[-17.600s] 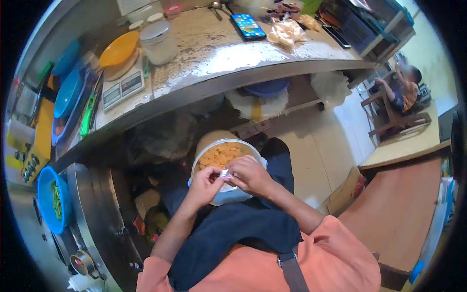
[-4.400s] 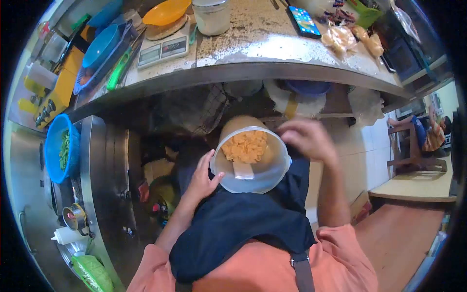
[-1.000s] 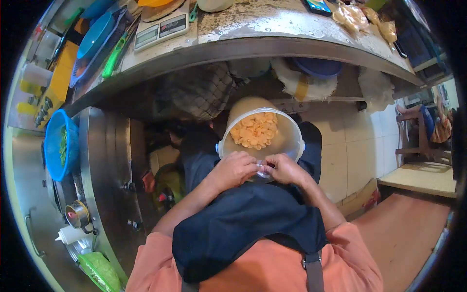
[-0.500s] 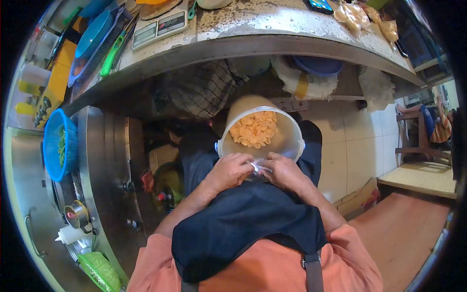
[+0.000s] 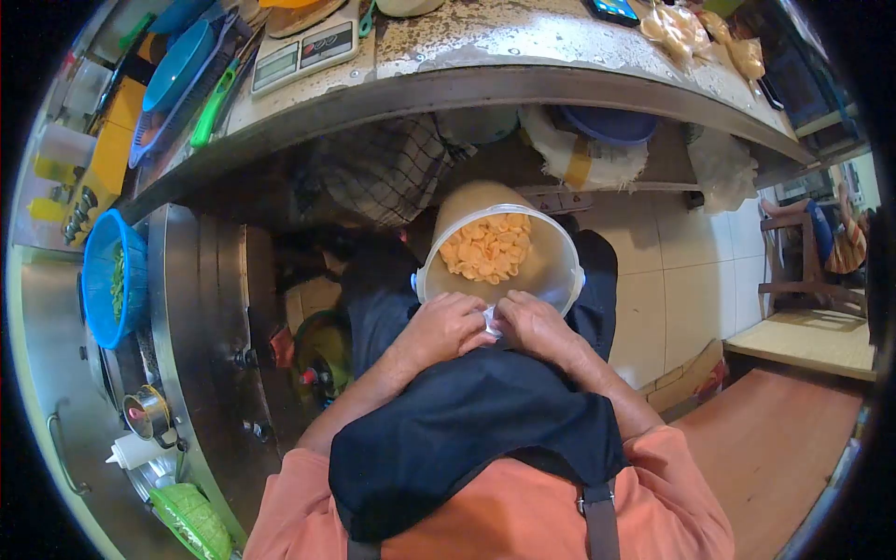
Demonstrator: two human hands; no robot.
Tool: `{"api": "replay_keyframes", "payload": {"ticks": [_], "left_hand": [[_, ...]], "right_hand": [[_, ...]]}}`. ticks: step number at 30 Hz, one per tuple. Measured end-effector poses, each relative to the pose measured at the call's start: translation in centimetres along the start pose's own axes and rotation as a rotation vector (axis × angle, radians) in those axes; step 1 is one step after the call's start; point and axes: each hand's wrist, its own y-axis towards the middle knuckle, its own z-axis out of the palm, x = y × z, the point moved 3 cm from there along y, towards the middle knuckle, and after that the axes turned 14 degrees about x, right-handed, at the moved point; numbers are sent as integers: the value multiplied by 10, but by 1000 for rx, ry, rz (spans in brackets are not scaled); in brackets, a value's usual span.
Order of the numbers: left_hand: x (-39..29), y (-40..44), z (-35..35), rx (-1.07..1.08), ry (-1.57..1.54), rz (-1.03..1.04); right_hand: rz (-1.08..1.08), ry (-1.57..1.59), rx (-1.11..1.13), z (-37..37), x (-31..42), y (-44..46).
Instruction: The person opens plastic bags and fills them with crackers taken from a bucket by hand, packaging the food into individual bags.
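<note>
A whitish bucket (image 5: 556,271) is tilted toward me between my knees, its mouth facing up at me. Inside lie many pale orange, curled chips (image 5: 487,248). Just over the bucket's near rim, my left hand (image 5: 452,324) and my right hand (image 5: 532,324) are close together, fingers pinched. Between them is a small crumpled piece of clear plastic (image 5: 491,321), perhaps a bag; most of it is hidden by the fingers. A dark apron (image 5: 467,420) covers my lap below the hands.
Ahead is a worn counter (image 5: 467,42) with a kitchen scale (image 5: 303,58), a phone (image 5: 613,10) and filled plastic bags (image 5: 674,30). A blue basket (image 5: 114,280) with green vegetables stands at left. Steel cabinets (image 5: 191,355) flank me. At right, a person's legs (image 5: 826,233) show near a wooden stool.
My hands have drawn slightly closer together, and less of the clear plastic shows between them. My right hand has shifted a little left. The bucket and chips stay put.
</note>
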Motion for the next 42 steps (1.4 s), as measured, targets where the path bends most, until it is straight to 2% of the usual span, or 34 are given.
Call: {"api": "replay_keyframes", "payload": {"ticks": [2,4,8,11,13,15,18,20,23,25,27,28,30,32,34,35,37,38,40,42], "left_hand": [[1,1,3,29,-2,-3],[5,2,7,105,-22,-136],[1,6,3,36,-58,-143],[4,9,3,60,-35,-61],[6,10,8,160,7,-51],[7,13,10,188,35,-73],[8,16,11,227,59,-100],[9,18,10,236,55,-105],[5,18,1,191,3,-85],[3,12,-8,-78,-444,-70],[2,3,-16,-125,-521,-139],[4,-2,-18,-171,-601,-205],[9,-16,-18,-208,-668,-257],[10,-25,-18,-245,-732,-308],[10,-37,-18,-319,-910,-428],[9,-41,-20,-321,-901,-433],[8,-49,-18,-312,-1082,-527],[5,-53,-19,-312,-1073,-530],[1,-63,-19,-385,-1144,-527],[2,-74,-14,-403,-1219,-481]], "right_hand": [[-7,4,-6,3,-3,1],[-13,9,-12,2,-2,1],[-40,127,-8,-3,-5,0],[-25,245,26,-10,-2,-2],[-3,305,28,-12,-1,-5],[-107,351,-77,-17,1,-6],[-226,400,-117,-24,13,-7],[-215,422,-114,-28,16,-10],[-195,519,-140,-32,14,-11],[-182,592,-172,-31,4,-12],[-55,827,-88,-25,-13,-6],[-56,829,-87,-28,-14,0],[261,362,-156,-43,-23,20],[410,272,-238,-28,-54,57],[529,42,-51,-15,-92,109],[520,45,-52,-13,-100,122],[618,40,14,-6,-119,132],[611,45,10,2,-125,136],[690,44,-156,8,-138,142],[676,2,-86,14,-148,148]]}}
